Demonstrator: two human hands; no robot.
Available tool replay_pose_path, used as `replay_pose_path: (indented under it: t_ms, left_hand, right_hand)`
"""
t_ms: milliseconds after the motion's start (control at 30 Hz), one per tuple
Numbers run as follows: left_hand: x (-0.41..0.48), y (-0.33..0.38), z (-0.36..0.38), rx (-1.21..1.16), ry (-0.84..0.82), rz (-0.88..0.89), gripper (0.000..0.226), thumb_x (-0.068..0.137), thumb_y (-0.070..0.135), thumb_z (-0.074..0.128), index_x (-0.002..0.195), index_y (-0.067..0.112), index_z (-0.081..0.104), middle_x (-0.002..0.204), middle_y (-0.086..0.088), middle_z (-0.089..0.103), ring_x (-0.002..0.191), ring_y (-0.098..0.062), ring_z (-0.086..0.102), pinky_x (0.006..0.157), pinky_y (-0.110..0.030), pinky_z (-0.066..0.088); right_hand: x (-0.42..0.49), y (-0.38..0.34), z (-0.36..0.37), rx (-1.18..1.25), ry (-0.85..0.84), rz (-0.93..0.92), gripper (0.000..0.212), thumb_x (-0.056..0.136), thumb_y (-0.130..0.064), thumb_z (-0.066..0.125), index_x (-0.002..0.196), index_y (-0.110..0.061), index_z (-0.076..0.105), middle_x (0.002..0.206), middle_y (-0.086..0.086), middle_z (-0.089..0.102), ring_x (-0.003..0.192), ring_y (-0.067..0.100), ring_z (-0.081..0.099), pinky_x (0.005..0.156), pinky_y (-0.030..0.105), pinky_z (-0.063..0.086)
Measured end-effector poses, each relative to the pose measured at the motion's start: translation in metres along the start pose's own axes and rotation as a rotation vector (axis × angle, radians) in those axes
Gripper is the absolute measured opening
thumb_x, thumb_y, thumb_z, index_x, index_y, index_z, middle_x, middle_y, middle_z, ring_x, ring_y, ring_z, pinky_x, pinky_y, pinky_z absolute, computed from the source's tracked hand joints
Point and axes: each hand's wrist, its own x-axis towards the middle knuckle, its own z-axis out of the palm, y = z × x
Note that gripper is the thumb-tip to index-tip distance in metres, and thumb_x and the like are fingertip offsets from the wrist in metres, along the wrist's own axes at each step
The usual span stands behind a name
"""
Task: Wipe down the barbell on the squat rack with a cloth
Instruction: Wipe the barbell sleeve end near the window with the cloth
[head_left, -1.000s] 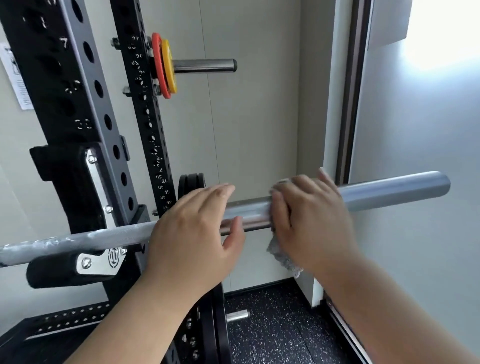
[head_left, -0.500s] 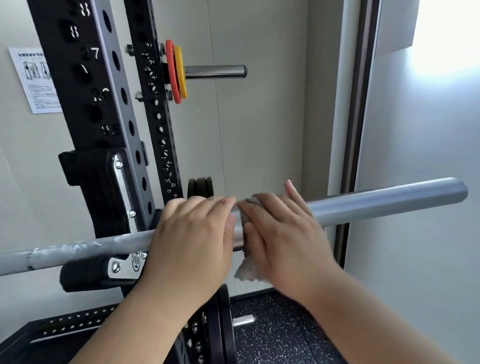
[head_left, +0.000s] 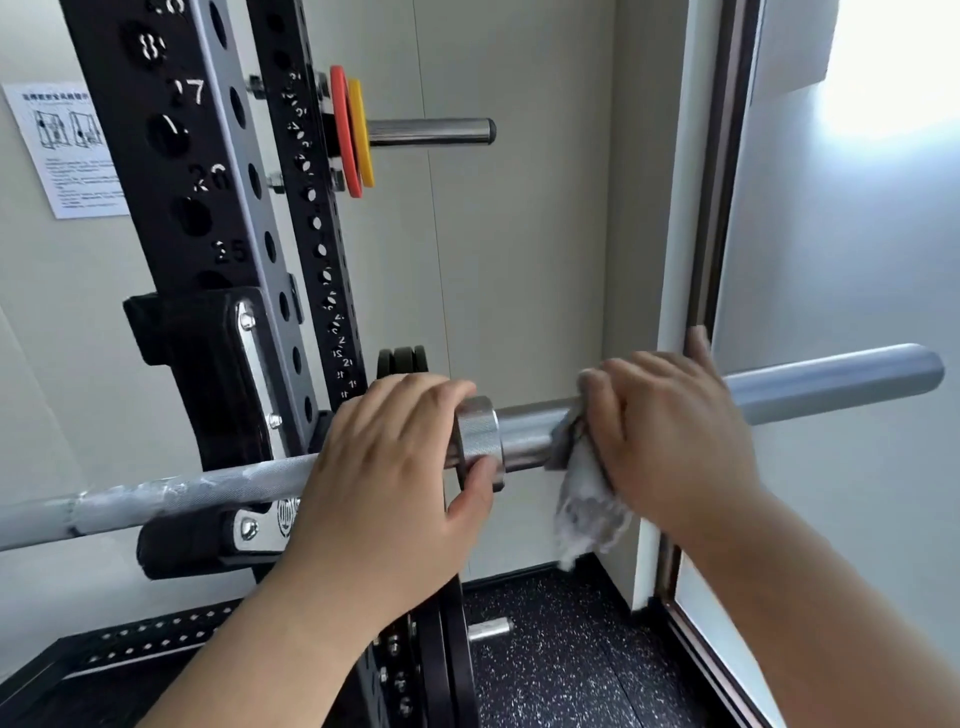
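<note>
I'm in the wiping step, on the sleeve end of the barbell (head_left: 831, 382). It lies across the squat rack (head_left: 171, 171) with its shaft cradled in the black J-hook (head_left: 208, 540). My left hand (head_left: 395, 478) is curled over the bar at the collar (head_left: 475, 439), fingers on top and thumb against the collar's underside, bracing it. My right hand (head_left: 670, 441) is clamped round the sleeve with the cloth (head_left: 587, 499) trapped under the palm, and its loose tail hangs below. The hands sit near each other, with a short stretch of bare sleeve between them.

The collar is a polished ring with fine ridging. The sleeve beside it is mirror-bright, turning satin grey toward the open end. The shaft is matte grey with patchy, filmy marks. The cloth looks pale, thin and crumpled.

Next, I reckon, the right hand should slide outward along the sleeve in a firm wrap. The left must hold hard, since a smooth sleeve likely spins.
</note>
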Motion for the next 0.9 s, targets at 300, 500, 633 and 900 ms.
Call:
replay_pose_path:
  t_ms: [300, 500, 633, 900]
  left_hand:
    - [0.004, 0.012, 0.001, -0.012, 0.039, -0.004, 0.026, 0.093, 0.042, 0.05, 0.112, 0.024, 0.054, 0.109, 0.011, 0.058, 0.096, -0.014, 0.059, 0.092, -0.038, 0.05]
    - [0.009, 0.023, 0.003, -0.004, 0.054, -0.039, 0.022, 0.094, 0.041, 0.055, 0.11, 0.025, 0.052, 0.099, 0.013, 0.06, 0.089, -0.013, 0.059, 0.097, -0.038, 0.045]
    - [0.017, 0.038, 0.009, 0.069, 0.024, -0.052, 0.015, 0.095, 0.041, 0.046, 0.1, 0.028, 0.047, 0.087, 0.014, 0.056, 0.08, -0.015, 0.053, 0.088, -0.038, 0.047]
    - [0.043, 0.061, 0.02, 0.298, -0.083, 0.05, 0.048, 0.098, 0.051, 0.033, 0.111, 0.024, 0.07, 0.089, 0.008, 0.073, 0.081, -0.022, 0.068, 0.085, -0.044, 0.051]
  right_hand:
    - [-0.042, -0.018, 0.027, 0.045, 0.088, -0.324, 0.05, 0.104, -0.04, 0.054, 0.136, -0.004, 0.063, 0.139, 0.015, 0.063, 0.134, 0.035, 0.055, 0.125, 0.058, 0.025]
    - [-0.01, 0.049, 0.01, 0.015, 0.117, 0.15, 0.039, 0.102, -0.041, 0.04, 0.105, -0.019, 0.071, 0.106, 0.005, 0.071, 0.12, 0.034, 0.057, 0.124, 0.06, 0.019]
    - [-0.03, 0.014, 0.017, 0.099, 0.116, -0.092, 0.036, 0.101, -0.037, 0.05, 0.124, -0.017, 0.069, 0.131, 0.006, 0.065, 0.134, 0.03, 0.052, 0.125, 0.06, 0.02]
    - [-0.013, 0.102, 0.006, 0.087, 0.17, 0.267, 0.043, 0.101, -0.039, 0.035, 0.116, -0.02, 0.071, 0.129, 0.005, 0.065, 0.139, 0.037, 0.044, 0.126, 0.058, 0.017]
